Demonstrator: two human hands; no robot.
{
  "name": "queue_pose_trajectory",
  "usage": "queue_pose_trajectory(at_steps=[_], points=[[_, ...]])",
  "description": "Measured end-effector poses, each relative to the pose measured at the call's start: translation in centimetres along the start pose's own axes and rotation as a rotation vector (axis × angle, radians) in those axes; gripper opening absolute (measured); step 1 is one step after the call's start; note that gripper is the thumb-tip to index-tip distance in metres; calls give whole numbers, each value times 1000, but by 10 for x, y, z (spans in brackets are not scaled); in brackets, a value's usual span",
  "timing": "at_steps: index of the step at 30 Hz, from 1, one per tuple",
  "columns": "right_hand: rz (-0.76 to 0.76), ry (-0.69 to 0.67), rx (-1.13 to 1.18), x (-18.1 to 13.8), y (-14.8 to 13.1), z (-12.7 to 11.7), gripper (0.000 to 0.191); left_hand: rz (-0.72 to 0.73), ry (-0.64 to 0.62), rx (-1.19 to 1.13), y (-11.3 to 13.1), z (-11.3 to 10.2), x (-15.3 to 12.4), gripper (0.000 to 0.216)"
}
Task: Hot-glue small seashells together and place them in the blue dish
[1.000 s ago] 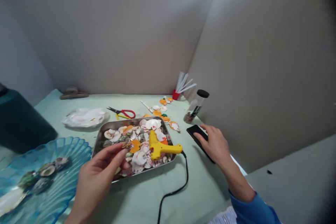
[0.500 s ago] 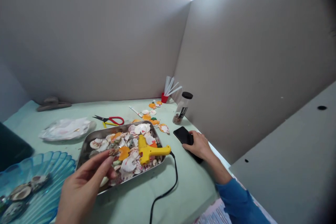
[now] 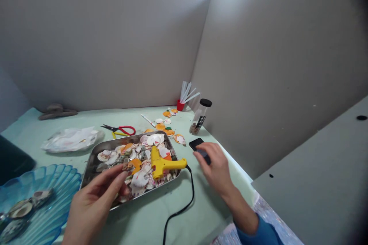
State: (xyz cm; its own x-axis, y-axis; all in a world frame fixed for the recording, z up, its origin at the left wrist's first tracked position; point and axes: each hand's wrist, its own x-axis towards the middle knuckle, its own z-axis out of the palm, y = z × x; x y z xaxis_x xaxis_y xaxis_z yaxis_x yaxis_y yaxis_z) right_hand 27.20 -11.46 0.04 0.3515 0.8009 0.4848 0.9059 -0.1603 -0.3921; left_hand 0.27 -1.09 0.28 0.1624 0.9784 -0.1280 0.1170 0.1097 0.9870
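My left hand [image 3: 94,195] pinches a small brownish shell [image 3: 125,167] between thumb and forefinger, above the near left part of a metal tray [image 3: 176,148]. Shells of many kinds [image 3: 140,180] fill that tray. A yellow glue gun [image 3: 161,164] lies on top of them, its handle over the right rim. On the right, my right hand [image 3: 217,164] is over a black phone [image 3: 195,142] that lies on the table. Its thumb and forefinger are apart, with part of the phone showing between them; the other fingers are mostly hidden.
A black cord [image 3: 192,195] runs from the glue gun to the near edge. Behind the tray are red-and-yellow scissors [image 3: 126,130], a plastic bag [image 3: 71,139] and orange shells [image 3: 161,126]. A black-lidded jar [image 3: 198,118] stands right; a blue shell-shaped dish [image 3: 61,191] sits left.
My right hand has shifted from the phone's right edge to over its middle, with the fingers raised and curled. My left hand still holds the small shell, nearly unmoved.
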Motion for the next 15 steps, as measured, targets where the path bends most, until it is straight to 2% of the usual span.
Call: queue_pose_trajectory(at_steps=[2,4,8,15], points=[[-148,-19,124,-8,-36,3,18,18,-5,2,-2,0,0,54],[-325,-18,416,-13,-69,11,17,31,8,9,-4,-1,1,50],[-240,14,648,-6,-112,32,39,94,75,31,-4,-4,1,42],[-202,12,805,18,-135,47,10,148,152,37,2,-6,7,38]])
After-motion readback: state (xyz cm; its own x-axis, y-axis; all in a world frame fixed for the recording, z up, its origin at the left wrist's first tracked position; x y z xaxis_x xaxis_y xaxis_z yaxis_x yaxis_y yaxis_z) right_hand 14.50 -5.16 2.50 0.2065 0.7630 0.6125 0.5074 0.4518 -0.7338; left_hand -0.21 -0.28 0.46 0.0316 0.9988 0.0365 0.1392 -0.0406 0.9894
